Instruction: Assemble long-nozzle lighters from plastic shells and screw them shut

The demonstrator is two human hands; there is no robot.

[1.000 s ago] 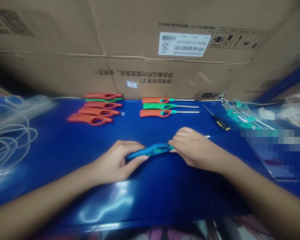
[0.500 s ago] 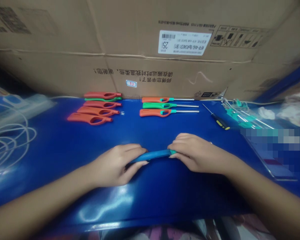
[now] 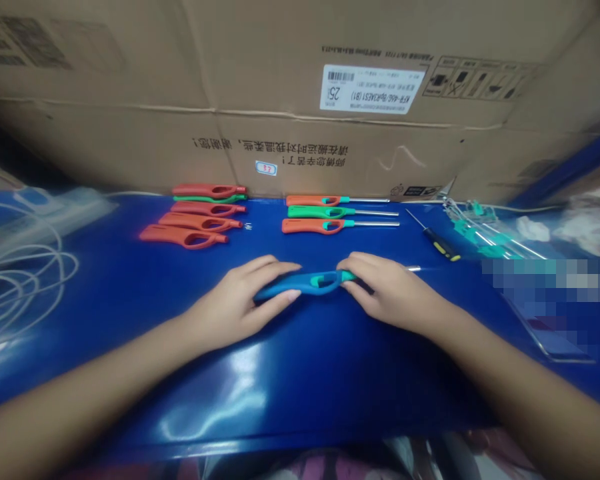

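Note:
Between my hands, over the blue tabletop, is a blue gas lighter (image 3: 280, 287) with a teal trigger. My left hand (image 3: 247, 297) is closed around its handle end. The fingers of my right hand (image 3: 380, 283) pinch the teal collar at the front, and the tip of the metal tube shows beyond them. Farther back lie finished-looking lighters with metal tubes: an orange one (image 3: 310, 227), a green one (image 3: 317, 212) and another orange one (image 3: 307, 200). To their left are several handle shells, mostly orange-red (image 3: 180, 236), plus a green one (image 3: 205, 198), without tubes.
A black-and-yellow screwdriver (image 3: 443, 245) lies at the right, beside metal tubes with teal parts (image 3: 485, 233). Small metal bits (image 3: 249, 227) rest near the shells. White cable (image 3: 55, 260) coils at the left. A large cardboard box (image 3: 280, 80) stands behind; a flat clear-edged item (image 3: 555, 333) lies right.
Both hands have moved slightly away from me with the blue lighter. It has turned so its broad side, trigger and tube tip now show.

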